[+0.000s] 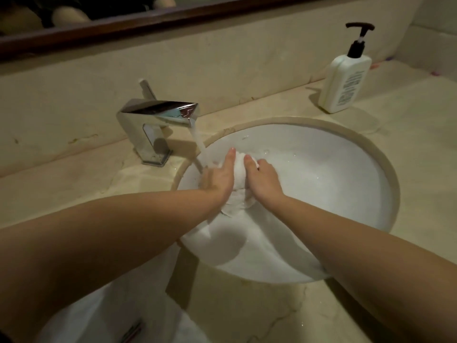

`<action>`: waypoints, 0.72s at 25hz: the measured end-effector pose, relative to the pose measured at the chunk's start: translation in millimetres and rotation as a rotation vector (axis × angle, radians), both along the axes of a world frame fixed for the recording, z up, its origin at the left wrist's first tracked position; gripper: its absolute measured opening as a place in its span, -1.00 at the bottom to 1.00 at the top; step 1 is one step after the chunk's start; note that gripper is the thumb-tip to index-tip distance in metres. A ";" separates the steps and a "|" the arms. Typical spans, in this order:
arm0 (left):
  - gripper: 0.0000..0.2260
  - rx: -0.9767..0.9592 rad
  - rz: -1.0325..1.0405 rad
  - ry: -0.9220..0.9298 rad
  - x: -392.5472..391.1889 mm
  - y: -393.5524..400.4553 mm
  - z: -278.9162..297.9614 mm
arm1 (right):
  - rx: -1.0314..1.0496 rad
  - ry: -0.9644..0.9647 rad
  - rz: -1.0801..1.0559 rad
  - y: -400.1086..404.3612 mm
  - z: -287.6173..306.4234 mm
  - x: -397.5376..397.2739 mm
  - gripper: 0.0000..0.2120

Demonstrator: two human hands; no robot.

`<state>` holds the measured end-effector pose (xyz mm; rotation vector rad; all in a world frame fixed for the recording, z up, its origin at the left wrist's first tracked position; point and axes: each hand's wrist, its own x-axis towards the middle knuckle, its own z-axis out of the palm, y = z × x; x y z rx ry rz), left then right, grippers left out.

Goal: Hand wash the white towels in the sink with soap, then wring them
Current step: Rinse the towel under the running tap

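The towel (238, 194) sits bunched in the sink (346, 174), up against the left-hand wall of the bowl and just beside the stream from the tap (158, 120), with a tail of wet cloth trailing down toward the near rim. Both hands hold it between them: the left hand (220, 179) lies along the cloth's left side with its fingers nearly straight and pointing away from the person, pressing rather than clutching, while the right hand (263, 178) is curled over the top of the bundle with its fingers tucked into the folds. The main risk, as I judge it, is the running water: the stream lands right at the left hand and close to the rim, so it may splash off the knuckles or the cloth onto the bench (408, 144), and if the towel slides over the drain the bowl could fill. The left hand's flat hold is the weaker one; a soapy, heavy towel could slip out from under it when the rubbing gets firmer. The second white cloth (103, 305) lying on the near bench edge looks likely to be dragged or wetted by the left forearm passing above it. The soap (346, 80) stands upright, well apart at the back right, so reaching it means letting go with the right hand. Both forearms stretch forward and converge over the bowl, wrists low, the left one crossing the sink's rim.
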<state>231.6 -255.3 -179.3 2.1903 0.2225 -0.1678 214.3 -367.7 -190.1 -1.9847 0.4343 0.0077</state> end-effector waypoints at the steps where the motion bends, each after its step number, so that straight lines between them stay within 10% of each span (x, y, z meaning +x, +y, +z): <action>1: -0.29 -0.027 0.034 -0.024 -2.2 2.4 1.5 | 0.034 -0.020 -0.002 1.7 2.7 -0.6 -0.47; 6: -0.41 -0.190 0.121 -0.062 -7.2 11.7 0.6 | 0.275 0.091 0.061 4.2 -7.8 -0.8 -0.32; 9: -0.53 -0.050 -0.004 -0.034 -6.8 6.0 -3.8 | 0.085 0.076 0.067 -4.2 -0.2 -2.7 -0.66; 18: -0.47 -0.158 0.011 0.005 -9.7 -7.6 -17.2 | -0.071 -0.027 0.326 -8.0 -9.5 8.2 -0.58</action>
